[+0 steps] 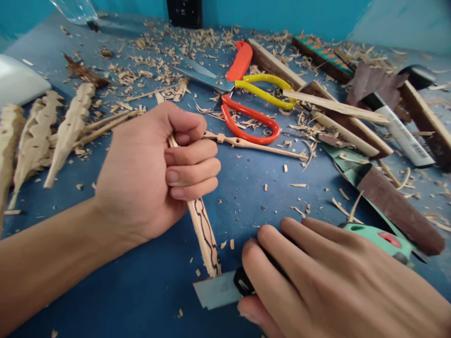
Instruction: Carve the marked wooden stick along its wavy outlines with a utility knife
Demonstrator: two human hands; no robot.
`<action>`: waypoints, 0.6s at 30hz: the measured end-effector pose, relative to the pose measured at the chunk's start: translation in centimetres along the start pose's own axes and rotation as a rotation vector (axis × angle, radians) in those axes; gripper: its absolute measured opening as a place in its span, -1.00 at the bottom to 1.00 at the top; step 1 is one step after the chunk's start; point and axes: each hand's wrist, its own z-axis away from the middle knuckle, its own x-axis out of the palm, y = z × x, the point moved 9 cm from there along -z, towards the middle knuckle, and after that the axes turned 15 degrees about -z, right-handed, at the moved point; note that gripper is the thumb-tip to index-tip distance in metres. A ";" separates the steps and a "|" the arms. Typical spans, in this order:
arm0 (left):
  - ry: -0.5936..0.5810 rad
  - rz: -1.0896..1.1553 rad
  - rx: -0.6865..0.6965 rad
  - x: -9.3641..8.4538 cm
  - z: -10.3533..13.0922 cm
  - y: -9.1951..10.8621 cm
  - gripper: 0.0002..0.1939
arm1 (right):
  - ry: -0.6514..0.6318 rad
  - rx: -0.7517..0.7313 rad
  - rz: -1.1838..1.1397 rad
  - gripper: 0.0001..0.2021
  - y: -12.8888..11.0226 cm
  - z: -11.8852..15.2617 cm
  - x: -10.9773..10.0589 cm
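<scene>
My left hand (151, 169) is wrapped in a fist round a thin wooden stick (204, 232) with wavy black lines drawn along it. The stick's marked lower end slants down towards me and meets the blade. In my right hand (310, 272) is a utility knife (220, 288) with a wide blade pointing left, its edge at the stick's end. The knife's handle is mostly hidden under my fingers; a green part with a red patch shows behind the hand. Just beyond my left fist lies a slender carved wooden stick (253, 144).
Scissors (250, 126) with red and yellow handles lie open beyond my hands. Several carved wooden pieces (70, 126) rest at left. Wooden strips (338, 110), a white marker (401, 131) and brown sandpaper (398, 206) lie at right. Shavings (151, 56) litter the blue table (134, 291).
</scene>
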 end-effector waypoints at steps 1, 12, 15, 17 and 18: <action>0.001 0.002 0.002 0.0 0.0 0.0 -0.63 | -0.009 -0.005 -0.005 -0.67 0.0 0.0 0.0; 0.021 0.010 0.045 -0.7 0.0 -0.2 -0.65 | -0.088 0.049 0.053 -0.73 0.0 -0.2 0.6; 0.039 0.027 0.055 -0.9 0.0 -0.1 -0.66 | -0.116 0.080 0.046 -0.74 0.0 -0.3 0.8; 0.027 0.043 0.056 -0.8 0.1 0.0 -0.66 | -0.120 0.095 0.047 -0.76 0.0 -0.2 0.8; 0.015 0.049 0.054 -0.8 0.1 0.0 -0.66 | -0.118 0.095 0.052 -0.78 0.1 -0.1 0.7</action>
